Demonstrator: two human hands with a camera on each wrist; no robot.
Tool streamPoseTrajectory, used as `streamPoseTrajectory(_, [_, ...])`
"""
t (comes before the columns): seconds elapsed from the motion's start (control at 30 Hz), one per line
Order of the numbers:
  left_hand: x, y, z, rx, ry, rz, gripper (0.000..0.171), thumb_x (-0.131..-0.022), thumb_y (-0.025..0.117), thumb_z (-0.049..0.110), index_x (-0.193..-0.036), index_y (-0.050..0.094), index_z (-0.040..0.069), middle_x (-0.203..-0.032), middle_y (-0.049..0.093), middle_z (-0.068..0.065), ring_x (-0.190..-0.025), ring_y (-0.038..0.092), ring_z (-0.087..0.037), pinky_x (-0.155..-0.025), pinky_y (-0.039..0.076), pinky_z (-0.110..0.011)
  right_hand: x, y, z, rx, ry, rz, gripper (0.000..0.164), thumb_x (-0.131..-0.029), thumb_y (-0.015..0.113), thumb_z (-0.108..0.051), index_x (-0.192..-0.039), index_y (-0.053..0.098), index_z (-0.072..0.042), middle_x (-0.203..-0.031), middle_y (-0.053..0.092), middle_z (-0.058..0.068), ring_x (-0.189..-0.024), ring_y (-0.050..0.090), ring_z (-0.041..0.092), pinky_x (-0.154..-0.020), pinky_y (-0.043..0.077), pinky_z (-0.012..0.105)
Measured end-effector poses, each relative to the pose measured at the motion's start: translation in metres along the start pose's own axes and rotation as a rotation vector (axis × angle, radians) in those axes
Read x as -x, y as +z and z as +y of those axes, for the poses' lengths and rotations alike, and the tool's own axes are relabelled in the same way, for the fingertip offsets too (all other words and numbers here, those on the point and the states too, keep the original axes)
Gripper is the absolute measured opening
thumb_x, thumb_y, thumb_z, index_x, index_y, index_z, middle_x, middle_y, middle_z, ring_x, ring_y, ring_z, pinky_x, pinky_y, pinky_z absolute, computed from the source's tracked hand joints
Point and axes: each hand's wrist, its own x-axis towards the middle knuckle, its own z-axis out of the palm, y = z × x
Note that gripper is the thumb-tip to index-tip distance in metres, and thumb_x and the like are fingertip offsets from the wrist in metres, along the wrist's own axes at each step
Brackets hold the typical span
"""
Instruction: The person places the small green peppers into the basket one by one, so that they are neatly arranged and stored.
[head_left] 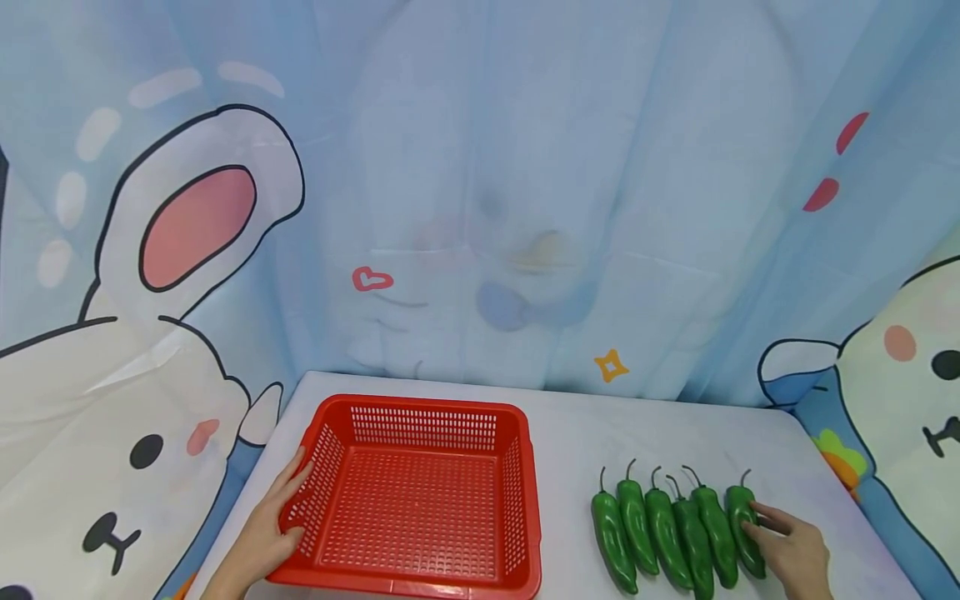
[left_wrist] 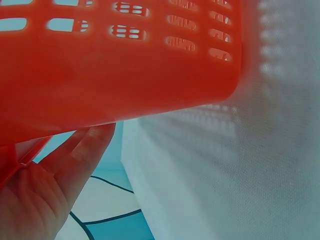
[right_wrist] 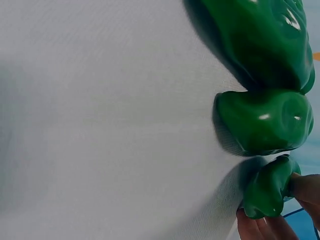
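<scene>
At the left, a red plastic basket [head_left: 417, 500] with slotted walls stands on the white table, nothing inside it. My left hand [head_left: 264, 527] holds the basket's left rim; the left wrist view shows that hand [left_wrist: 57, 175] against the basket's outer wall [left_wrist: 110, 85]. Several green chili peppers [head_left: 660, 533] lie side by side on the right, stems pointing away from me. My right hand [head_left: 797, 550] pinches the rightmost green chili pepper [head_left: 741, 523]. In the right wrist view, thumb and fingers are on opposite sides of that pepper [right_wrist: 270, 187], beside its neighbour [right_wrist: 267, 122].
The white table [head_left: 573, 450] shows between the basket and the peppers. Behind and at both sides hangs a pale blue curtain [head_left: 555, 167] printed with cartoon rabbits, close along the table's far edge.
</scene>
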Motion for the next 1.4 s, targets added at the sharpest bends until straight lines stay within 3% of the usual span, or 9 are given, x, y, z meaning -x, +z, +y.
streamPoseTrajectory(0.4, [-0.001, 0.0, 0.001, 0.033, -0.033, -0.019, 0.088, -0.066, 0.059, -0.012, -0.15, 0.037, 0.0, -0.164, 0.017, -0.012, -0.129, 0.036, -0.036, -0.066, 0.05, -0.024, -0.009, -0.004, 0.002, -0.132, 0.085, -0.007, 0.053, -0.091, 0.063, -0.001, -0.14, 0.046, 0.007, -0.135, 0.044, 0.039, -0.117, 0.047, 0.053, -0.084, 0.05, 0.056])
streamPoseTrajectory(0.53, [-0.002, 0.0, 0.001, 0.007, 0.002, -0.011, 0.087, -0.066, 0.059, -0.012, -0.149, 0.039, 0.0, -0.163, 0.019, -0.012, -0.134, 0.034, -0.035, -0.072, 0.047, -0.025, -0.009, -0.015, -0.007, -0.183, 0.067, -0.019, 0.054, -0.092, 0.063, -0.001, -0.141, 0.045, 0.007, -0.137, 0.043, 0.038, -0.114, 0.05, 0.051, -0.065, 0.056, 0.043])
streamPoseTrajectory(0.67, [-0.002, -0.001, 0.0, 0.012, 0.022, -0.006, 0.086, -0.066, 0.058, -0.013, -0.149, 0.04, -0.001, -0.163, 0.02, -0.013, -0.135, 0.033, -0.035, -0.073, 0.046, -0.025, -0.005, -0.03, -0.024, -0.234, 0.018, -0.046, 0.054, -0.093, 0.063, -0.003, -0.142, 0.044, 0.009, -0.139, 0.041, 0.039, -0.106, 0.056, 0.049, -0.059, 0.057, 0.039])
streamPoseTrajectory(0.8, [-0.001, -0.001, -0.001, 0.039, 0.016, -0.01, 0.086, -0.066, 0.057, -0.014, -0.149, 0.039, -0.002, -0.163, 0.019, -0.014, -0.132, 0.034, -0.035, -0.069, 0.047, -0.025, 0.005, -0.052, -0.045, -0.251, -0.042, -0.045, 0.055, -0.092, 0.066, -0.008, -0.141, 0.046, 0.008, -0.133, 0.049, 0.037, -0.074, 0.065, 0.02, -0.062, 0.058, 0.037])
streamPoseTrajectory(0.93, [0.0, 0.0, 0.0, 0.056, 0.008, -0.014, 0.086, -0.066, 0.056, -0.014, -0.149, 0.038, -0.003, -0.163, 0.019, -0.015, -0.129, 0.035, -0.036, -0.067, 0.048, -0.025, 0.015, -0.069, -0.062, -0.284, -0.079, -0.037, 0.057, -0.091, 0.069, -0.012, -0.14, 0.049, 0.007, -0.105, 0.066, 0.021, -0.064, 0.058, -0.001, -0.061, 0.058, 0.035])
streamPoseTrajectory(1.0, [0.0, 0.0, 0.001, 0.063, -0.001, -0.017, 0.086, -0.066, 0.056, -0.014, -0.149, 0.038, -0.003, -0.163, 0.018, -0.014, -0.129, 0.035, -0.036, -0.066, 0.048, -0.025, 0.015, -0.072, -0.064, -0.295, -0.084, -0.042, 0.057, -0.09, 0.07, -0.013, -0.14, 0.049, 0.005, -0.102, 0.068, 0.013, -0.064, 0.059, -0.002, -0.061, 0.058, 0.034])
streamPoseTrajectory(1.1, [0.0, -0.001, 0.0, 0.058, -0.016, -0.02, 0.086, -0.066, 0.056, -0.013, -0.149, 0.038, -0.002, -0.163, 0.018, -0.014, -0.131, 0.034, -0.036, -0.068, 0.048, -0.026, 0.01, -0.067, -0.062, -0.304, -0.088, -0.054, 0.057, -0.09, 0.071, -0.013, -0.141, 0.05, 0.003, -0.112, 0.066, 0.022, -0.069, 0.063, 0.004, -0.063, 0.059, 0.037])
streamPoseTrajectory(1.27, [0.001, -0.001, 0.0, 0.025, 0.002, -0.011, 0.084, -0.067, 0.056, -0.012, -0.149, 0.039, -0.002, -0.163, 0.019, -0.015, -0.137, 0.03, -0.037, -0.077, 0.047, -0.032, 0.006, -0.054, -0.058, -0.316, -0.087, -0.071, 0.054, -0.088, 0.073, -0.014, -0.138, 0.056, -0.003, -0.131, 0.056, 0.029, -0.088, 0.067, 0.027, -0.07, 0.058, 0.044])
streamPoseTrajectory(1.4, [0.0, 0.0, 0.001, -0.013, 0.05, 0.013, 0.082, -0.067, 0.056, -0.012, -0.147, 0.042, -0.003, -0.161, 0.023, -0.016, -0.141, 0.028, -0.039, -0.089, 0.045, -0.044, 0.02, -0.052, -0.071, -0.295, -0.083, -0.103, 0.058, -0.091, 0.07, -0.014, -0.143, 0.049, -0.001, -0.14, 0.048, 0.031, -0.083, 0.066, 0.016, -0.071, 0.058, 0.041])
